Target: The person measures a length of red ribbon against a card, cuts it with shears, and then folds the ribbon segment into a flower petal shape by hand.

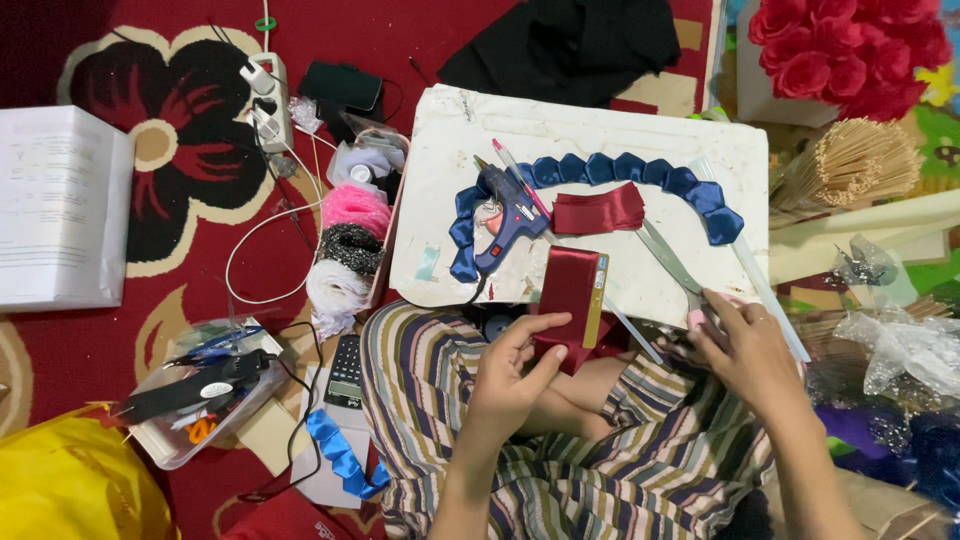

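The left hand (515,365) holds a roll of dark red satin ribbon (571,292) above the lap, its grip clamped on the roll's lower end with the thumb across the face. The right hand (745,345) reaches to the handles of the scissors (672,262), which lie on the white board (600,130) serving as the work surface; its fingers curl over the handle end, but I cannot tell whether they have closed on it. A cut piece of red ribbon (598,210) lies beside the blue glue gun (508,215) and a chain of folded blue ribbon petals (640,172) (the gun's cord trails off the board's near edge). To cut well, keeping the ribbon taut and square to the blades seems wise.
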